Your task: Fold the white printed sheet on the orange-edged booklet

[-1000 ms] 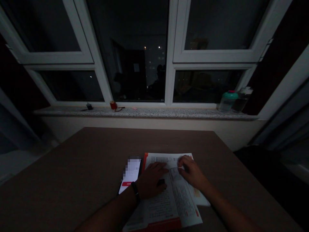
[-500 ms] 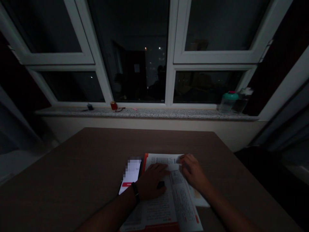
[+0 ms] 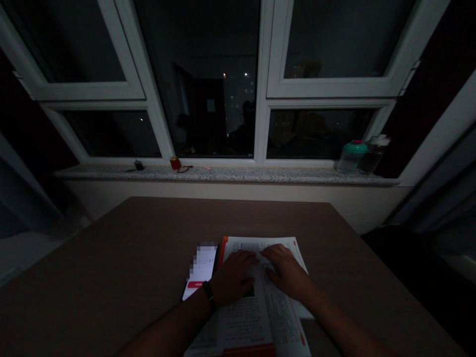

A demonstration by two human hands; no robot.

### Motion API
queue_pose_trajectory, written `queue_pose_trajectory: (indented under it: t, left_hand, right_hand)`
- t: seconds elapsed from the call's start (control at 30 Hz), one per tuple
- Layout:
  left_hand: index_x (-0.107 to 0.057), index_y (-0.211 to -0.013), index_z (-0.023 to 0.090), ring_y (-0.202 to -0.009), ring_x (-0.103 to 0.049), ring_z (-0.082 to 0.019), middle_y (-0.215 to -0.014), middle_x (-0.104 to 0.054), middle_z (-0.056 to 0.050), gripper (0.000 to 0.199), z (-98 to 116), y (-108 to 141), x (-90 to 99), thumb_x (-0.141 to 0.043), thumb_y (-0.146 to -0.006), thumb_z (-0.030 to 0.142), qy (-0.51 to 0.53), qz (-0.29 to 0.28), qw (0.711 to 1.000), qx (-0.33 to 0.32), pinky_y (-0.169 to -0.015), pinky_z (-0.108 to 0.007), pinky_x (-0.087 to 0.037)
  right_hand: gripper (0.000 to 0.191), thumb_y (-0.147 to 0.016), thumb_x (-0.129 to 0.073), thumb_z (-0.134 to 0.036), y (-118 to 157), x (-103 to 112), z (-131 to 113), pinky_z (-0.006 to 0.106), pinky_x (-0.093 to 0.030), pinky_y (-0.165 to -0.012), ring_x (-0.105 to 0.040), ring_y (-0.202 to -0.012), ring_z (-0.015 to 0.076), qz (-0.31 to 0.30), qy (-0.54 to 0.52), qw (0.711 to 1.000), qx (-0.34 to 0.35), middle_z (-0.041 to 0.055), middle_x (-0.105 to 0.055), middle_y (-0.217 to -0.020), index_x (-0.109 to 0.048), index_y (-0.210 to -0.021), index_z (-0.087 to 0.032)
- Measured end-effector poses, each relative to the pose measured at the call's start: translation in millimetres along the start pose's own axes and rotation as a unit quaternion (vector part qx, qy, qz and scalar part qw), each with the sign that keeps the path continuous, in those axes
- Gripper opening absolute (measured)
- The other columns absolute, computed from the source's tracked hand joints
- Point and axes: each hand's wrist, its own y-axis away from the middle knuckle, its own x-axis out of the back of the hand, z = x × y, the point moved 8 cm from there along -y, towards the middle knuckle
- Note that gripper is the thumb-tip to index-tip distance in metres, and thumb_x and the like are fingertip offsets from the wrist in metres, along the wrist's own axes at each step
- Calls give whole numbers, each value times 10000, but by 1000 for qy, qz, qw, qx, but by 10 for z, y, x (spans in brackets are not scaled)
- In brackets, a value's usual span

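An open book (image 3: 245, 317) with printed pages and red-orange edges lies on the brown table (image 3: 148, 233). Across its left page rests my left hand (image 3: 234, 277), palm down with fingers spread, a dark band on the wrist. My right hand (image 3: 288, 272) lies on the right page near the fold, fingers apart, its fingertips close to those of my left hand. Neither hand grasps anything. Left of the book is a phone (image 3: 201, 272) with a lit screen, partly behind my left wrist.
Beyond the table, a speckled windowsill (image 3: 230, 173) holds a red can (image 3: 175, 162), a small dark bottle (image 3: 139, 164), a teal-lidded bottle (image 3: 351, 156) and a clear bottle (image 3: 374, 154). Dark windows stand above; curtains hang at both sides.
My right hand has moved left and slightly down, from the right page's upper part to near the fold, its fingers now more spread. My left hand has barely moved.
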Motion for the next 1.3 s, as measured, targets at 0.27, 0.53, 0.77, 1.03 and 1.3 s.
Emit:
queue_pose_trajectory:
  t: [0.27, 0.53, 0.77, 1.03, 1.3]
  left_hand:
    - [-455, -1322, 235, -1258, -451, -260, -1353, -520, -71, 546, 5, 7, 4, -631, -808, 175, 23, 26, 999, 0, -1097, -450, -331]
    - [-558, -1176, 201, -1160, -485, -242, -1248, -541, -72, 334, -123, -93, 8, -621, -849, 170, 30, 72, 997, 29, -1025, -404, -390]
    - [-576, -1026, 211, -1035, -523, -215, -1094, -578, -39, 251, -221, -147, 56, -628, -805, 104, 85, 92, 991, 47, -942, -367, -425]
    - [-601, -1006, 217, -1051, -528, -220, -1097, -590, -34, 255, -198, -156, 55, -653, -786, 100, 93, 56, 993, 42, -962, -375, -418]
    - [-603, -931, 194, -974, -549, -211, -1005, -613, -48, 76, -94, -164, 91, -557, -886, 155, 64, 105, 991, 44, -900, -355, -440]
  right_hand:
    - [404, -809, -580, -100, -13, 4, -26, 429, -402, -980, -499, -1112, 260, 16, -18, 1000, 0, 89, -583, -1118, -567, -1198, -208]
    - [416, -814, -562, -77, -41, 11, -64, 420, -414, -981, -498, -1119, 254, 20, -46, 999, 14, 82, -554, -1154, -548, -1202, -226]
    - [437, -824, -565, -92, -67, 3, -92, 430, -407, -948, -503, -1093, 259, 15, -25, 999, 29, 86, -574, -1136, -530, -1239, -225]
    - [214, -855, -570, -109, -109, -24, -64, 399, -404, -861, -526, -995, 247, 12, 16, 1000, 20, 64, -620, -1001, -618, -1040, -205]
    - [155, -857, -567, -108, -106, -78, -54, 385, -406, -849, -521, -961, 237, 27, 12, 999, 18, 55, -613, -957, -609, -977, -196]
